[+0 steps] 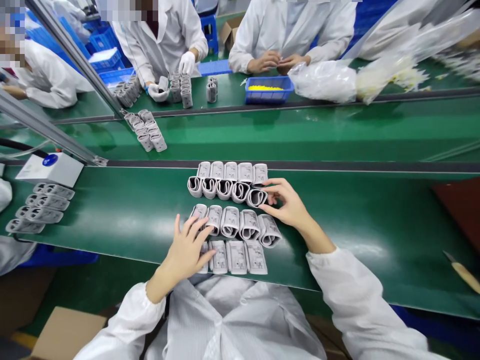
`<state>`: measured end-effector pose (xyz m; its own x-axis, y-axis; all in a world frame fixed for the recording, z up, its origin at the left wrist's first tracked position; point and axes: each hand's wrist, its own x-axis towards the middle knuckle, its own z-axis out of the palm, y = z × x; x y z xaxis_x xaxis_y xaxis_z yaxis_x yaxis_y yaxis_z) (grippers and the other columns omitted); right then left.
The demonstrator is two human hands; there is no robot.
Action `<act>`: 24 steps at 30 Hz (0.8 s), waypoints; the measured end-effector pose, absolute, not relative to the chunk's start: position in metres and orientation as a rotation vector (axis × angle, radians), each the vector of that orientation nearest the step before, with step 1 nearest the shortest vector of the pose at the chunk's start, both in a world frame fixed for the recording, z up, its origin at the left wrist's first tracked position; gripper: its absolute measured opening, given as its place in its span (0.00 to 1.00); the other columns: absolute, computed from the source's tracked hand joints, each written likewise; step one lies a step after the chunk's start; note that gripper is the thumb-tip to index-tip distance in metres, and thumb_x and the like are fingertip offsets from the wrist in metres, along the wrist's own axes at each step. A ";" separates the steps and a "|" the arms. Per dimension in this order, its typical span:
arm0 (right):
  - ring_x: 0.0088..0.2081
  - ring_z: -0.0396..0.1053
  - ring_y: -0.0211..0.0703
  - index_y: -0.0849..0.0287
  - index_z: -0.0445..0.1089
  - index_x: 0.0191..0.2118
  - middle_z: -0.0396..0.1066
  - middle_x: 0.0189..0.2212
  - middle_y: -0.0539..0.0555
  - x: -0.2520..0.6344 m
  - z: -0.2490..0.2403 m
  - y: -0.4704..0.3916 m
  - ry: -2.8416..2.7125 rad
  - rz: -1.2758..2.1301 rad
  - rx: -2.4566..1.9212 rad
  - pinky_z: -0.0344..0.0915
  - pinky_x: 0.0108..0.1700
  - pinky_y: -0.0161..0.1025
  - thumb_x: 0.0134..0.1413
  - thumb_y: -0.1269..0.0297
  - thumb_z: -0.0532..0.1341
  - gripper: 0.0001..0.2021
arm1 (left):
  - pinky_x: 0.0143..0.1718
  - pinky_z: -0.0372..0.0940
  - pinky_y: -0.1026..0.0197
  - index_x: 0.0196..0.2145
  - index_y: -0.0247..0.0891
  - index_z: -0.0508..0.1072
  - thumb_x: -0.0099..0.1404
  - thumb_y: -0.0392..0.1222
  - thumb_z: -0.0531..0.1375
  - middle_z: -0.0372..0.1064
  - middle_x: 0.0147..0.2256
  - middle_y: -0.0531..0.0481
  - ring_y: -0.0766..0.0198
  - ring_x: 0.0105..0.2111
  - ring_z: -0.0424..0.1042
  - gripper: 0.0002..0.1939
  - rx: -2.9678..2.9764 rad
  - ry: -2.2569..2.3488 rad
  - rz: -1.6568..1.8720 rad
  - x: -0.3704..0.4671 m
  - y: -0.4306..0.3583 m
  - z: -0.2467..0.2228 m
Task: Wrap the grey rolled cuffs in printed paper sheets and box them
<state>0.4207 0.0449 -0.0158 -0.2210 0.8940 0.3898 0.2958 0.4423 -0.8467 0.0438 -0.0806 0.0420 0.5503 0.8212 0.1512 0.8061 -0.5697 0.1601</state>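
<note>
Several grey rolled pieces (230,221) stand in rows on the green table (123,200) before me. My right hand (287,202) has its thumb and fingers around the rightmost roll (257,197) of the back group. Behind that row lie more grey pieces with printed faces (230,171). My left hand (187,247) is spread over the left end of the two nearer rows, fingertips over the rolls, and nothing is seen gripped in it. Flat-looking grey pieces (237,257) form the row closest to my body.
A white box (50,167) and stacked grey pieces (47,205) are at the left. A knife-like tool (465,275) lies at the right edge. Across the green conveyor (300,132), co-workers in white coats sit by a blue tray (269,91) of yellow parts and a plastic bag (326,80).
</note>
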 end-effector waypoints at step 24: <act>0.84 0.56 0.68 0.36 0.63 0.77 0.56 0.84 0.56 0.429 -0.072 0.056 -1.411 0.816 -1.257 0.63 0.81 0.73 0.68 0.32 0.63 0.37 | 0.82 0.58 0.23 0.57 0.43 0.81 0.83 0.53 0.60 0.68 0.76 0.36 0.39 0.83 0.58 0.16 2.206 1.498 0.996 0.072 -0.015 0.025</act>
